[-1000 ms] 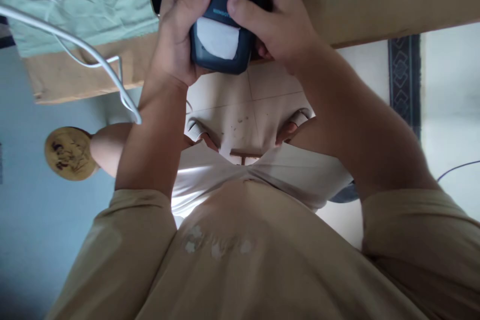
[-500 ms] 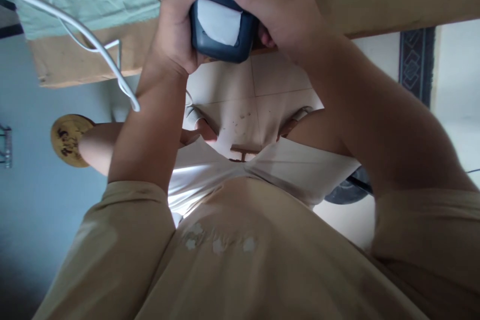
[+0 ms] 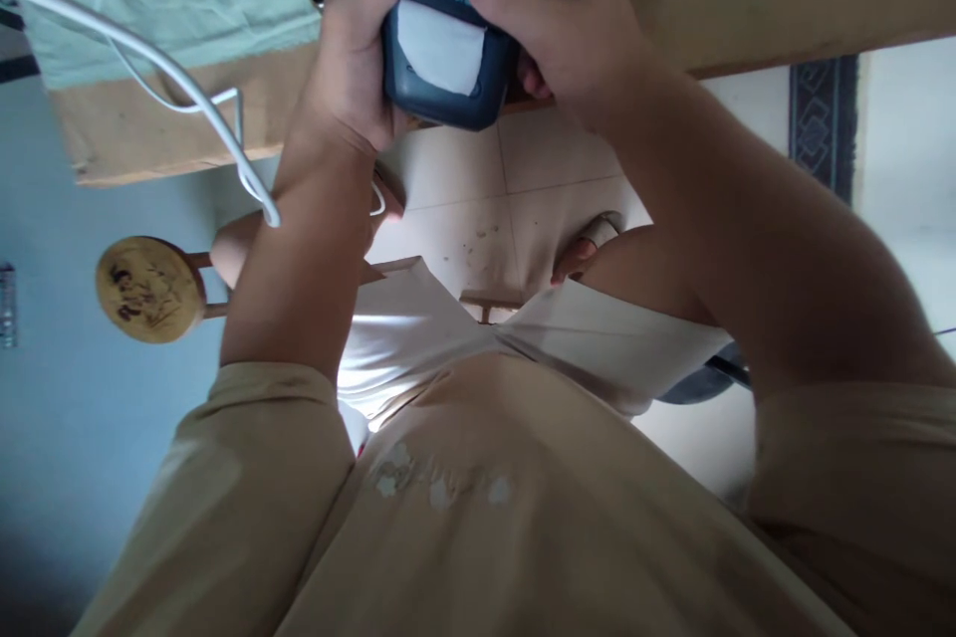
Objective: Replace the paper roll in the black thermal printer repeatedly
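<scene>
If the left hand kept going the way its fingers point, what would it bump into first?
The left hand already grips the dark blue device. Past it, probably the green cloth on the wooden table; depth is unclear.

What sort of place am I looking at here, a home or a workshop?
Probably a home room, at a table. The wooden table carries a green cloth, the floor is pale tile, and white charger cables trail off the edge beside the dark device in both hands.

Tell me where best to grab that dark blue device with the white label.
Probably by the long side edges of the dark blue device, one from each side, as the left hand and right hand do now: the body is narrow and the edges rounded.
</scene>
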Motion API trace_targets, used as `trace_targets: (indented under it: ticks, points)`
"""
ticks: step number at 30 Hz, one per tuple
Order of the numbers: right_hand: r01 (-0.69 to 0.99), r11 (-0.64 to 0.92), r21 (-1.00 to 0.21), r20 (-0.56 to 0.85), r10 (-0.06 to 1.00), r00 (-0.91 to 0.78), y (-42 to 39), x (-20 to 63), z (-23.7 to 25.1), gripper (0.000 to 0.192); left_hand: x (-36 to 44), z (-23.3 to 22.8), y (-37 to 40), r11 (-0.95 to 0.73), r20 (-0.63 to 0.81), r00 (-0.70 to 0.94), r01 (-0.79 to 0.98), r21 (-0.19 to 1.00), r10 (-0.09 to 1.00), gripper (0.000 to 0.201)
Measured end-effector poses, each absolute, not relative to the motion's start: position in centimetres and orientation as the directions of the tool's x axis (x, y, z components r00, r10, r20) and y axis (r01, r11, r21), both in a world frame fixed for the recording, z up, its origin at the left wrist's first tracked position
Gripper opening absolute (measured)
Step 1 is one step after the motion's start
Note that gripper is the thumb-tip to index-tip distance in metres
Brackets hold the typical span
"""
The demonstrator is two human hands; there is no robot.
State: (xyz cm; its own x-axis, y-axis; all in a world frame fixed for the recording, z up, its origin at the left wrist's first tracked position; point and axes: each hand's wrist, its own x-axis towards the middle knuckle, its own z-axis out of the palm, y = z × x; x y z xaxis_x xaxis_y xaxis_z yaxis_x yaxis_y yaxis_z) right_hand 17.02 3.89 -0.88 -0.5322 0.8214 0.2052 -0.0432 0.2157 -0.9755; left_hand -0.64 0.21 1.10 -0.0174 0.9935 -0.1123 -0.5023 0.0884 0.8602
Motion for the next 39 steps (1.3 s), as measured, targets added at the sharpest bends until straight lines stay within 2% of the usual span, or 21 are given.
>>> trace_targets:
  ticks: [2,3,8,13,17,19,21,24,27,32,39]
  points:
    - [-0.063,0.234,-0.970,0.238,0.866,-0.440,4.1,16.8,-1.0,0.071,-0.8,0.9,0.3,0.082,0.028,0.213,-0.492,0.867,0.977,0.024]
    - [-0.068,0.235,-0.970,0.241,0.877,-0.416,4.1,16.7,-1.0,0.072,-0.8,0.8,0.3,0.068,0.063,0.233,-0.512,0.857,0.970,0.026]
    - [-0.055,0.203,-0.978,0.209,0.899,-0.386,3.3,16.7,-0.3,0.071,-0.7,0.7,0.1,0.036,0.078,0.183,-0.550,0.834,0.980,0.041]
    - [-0.017,0.207,-0.978,0.200,0.916,-0.349,2.6,16.8,0.6,0.063,-0.7,1.0,0.1,0.050,0.056,0.184,-0.524,0.850,0.981,0.020]
    - [0.003,0.183,-0.983,0.171,0.926,-0.336,2.5,16.8,0.7,0.072,-0.7,0.8,0.1,0.031,0.061,0.167,-0.498,0.866,0.984,0.013]
    - [0.030,0.174,-0.984,0.154,0.930,-0.334,2.4,16.8,0.7,0.074,-0.9,0.6,0.2,0.021,0.101,0.214,-0.503,0.864,0.972,0.014]
    - [0.044,0.176,-0.983,0.153,0.935,-0.321,2.3,16.9,0.8,0.074,-1.1,0.4,0.2,0.011,0.137,0.251,-0.512,0.859,0.958,0.022]
    - [0.050,0.183,-0.982,0.158,0.937,-0.310,2.0,17.0,1.1,0.074,-1.2,0.4,0.2,-0.011,0.125,0.214,-0.468,0.884,0.969,0.035]
    - [0.066,0.192,-0.979,0.160,0.930,-0.330,1.9,17.1,1.4,0.069,-1.1,0.6,0.2,-0.019,0.103,0.198,-0.384,0.923,0.975,0.023]
    - [-0.002,0.239,-0.971,0.226,0.915,-0.335,2.5,17.3,1.0,0.071,-1.0,0.8,0.2,0.007,0.102,0.226,-0.436,0.900,0.969,0.018]
    - [-0.072,0.428,-0.901,0.420,0.819,-0.392,3.7,17.5,-0.9,0.051,-1.1,0.4,0.5,-0.027,0.141,0.229,-0.439,0.898,0.963,0.028]
